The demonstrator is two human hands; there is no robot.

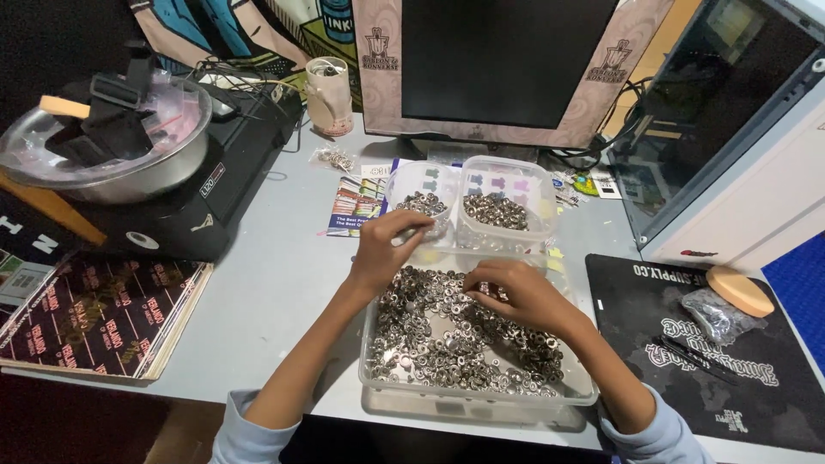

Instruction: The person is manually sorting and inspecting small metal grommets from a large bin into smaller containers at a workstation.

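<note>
Left hand (384, 249): fingertips pinched together over small tub (421, 206) of metal rings. Right hand (516, 292): fingers closed on rings in large tray (378, 378).

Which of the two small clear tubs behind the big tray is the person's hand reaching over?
The left small tub: the left hand hovers at its front edge, while the right small tub beside it has no hand near it.

Both forearms reach forward from pushed-up pale sleeves, bare from elbow to wrist, and converge toward the middle. The left hand (384, 249) is raised a little further out, its fingers curled down and pinched together at the tips. The right hand (514, 292) lies lower, palm down, its fingers bent and drawn toward the thumb.
</note>
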